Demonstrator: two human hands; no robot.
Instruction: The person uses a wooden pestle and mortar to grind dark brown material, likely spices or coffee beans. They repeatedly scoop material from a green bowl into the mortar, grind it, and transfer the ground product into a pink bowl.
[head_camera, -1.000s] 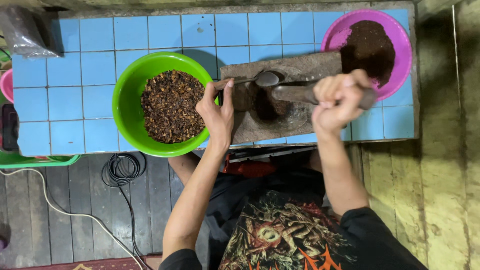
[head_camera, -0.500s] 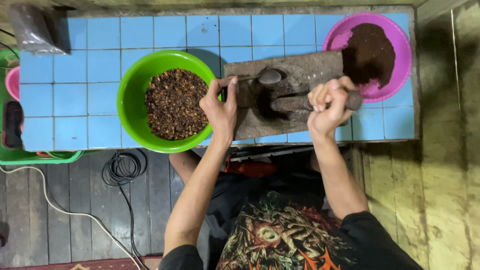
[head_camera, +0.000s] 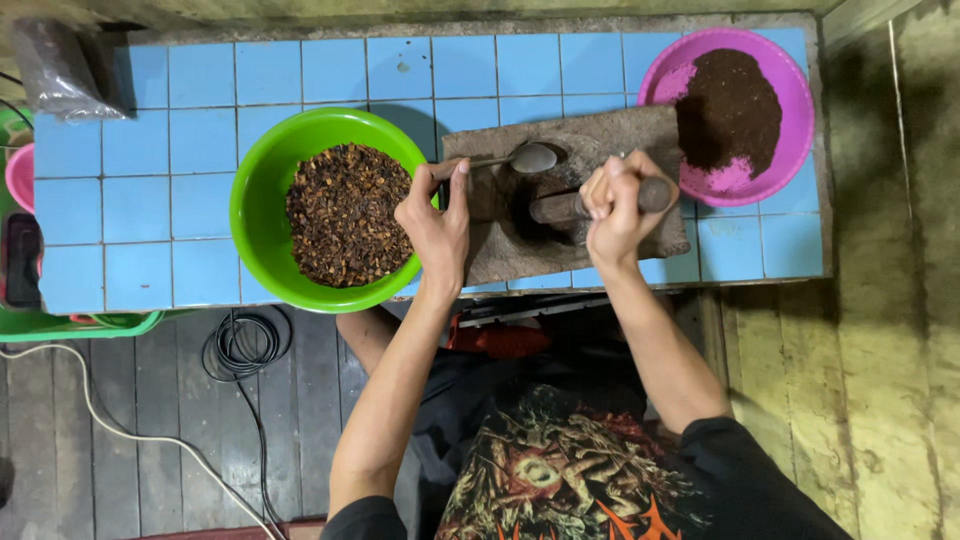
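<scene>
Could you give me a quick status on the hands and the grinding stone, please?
Left hand holds spoon. Right hand grips pestle on stone mortar. Nothing obstructing.

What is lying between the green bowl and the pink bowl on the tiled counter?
In the head view, a stone grinding slab lies between the green bowl and pink bowl, with a spoon on it.

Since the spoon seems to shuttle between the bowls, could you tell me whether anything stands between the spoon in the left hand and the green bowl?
Nothing visible does. The left hand holds the spoon over the stone slab, right beside the green bowl; its rim is unobstructed.
</scene>
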